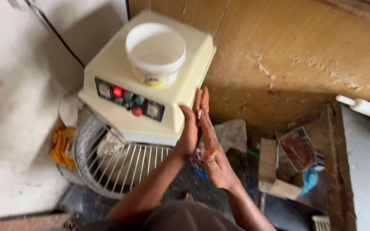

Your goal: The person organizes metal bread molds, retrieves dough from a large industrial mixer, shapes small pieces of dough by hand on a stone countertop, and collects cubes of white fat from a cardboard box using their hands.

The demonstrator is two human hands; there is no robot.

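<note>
My left hand [188,133] and my right hand [211,143] are pressed palm to palm in front of me, fingers straight and pointing up, with a bit of pale dough stuck on a fingertip. Neither holds anything. They hover just right of a cream dough mixer [193,68] whose control panel [129,99] shows a lit red light and coloured buttons. A white plastic tub [155,48] stands on the mixer's top. Below the panel, a wire guard [123,164] covers the bowl, with pale dough [108,149] inside.
A brown board wall [300,47] rises behind the mixer, a white wall [13,107] on the left. At right stand a wooden table edge [332,162], a white rolling pin [367,108], a wood block [268,164], packets [298,149] and an orange bag [61,143].
</note>
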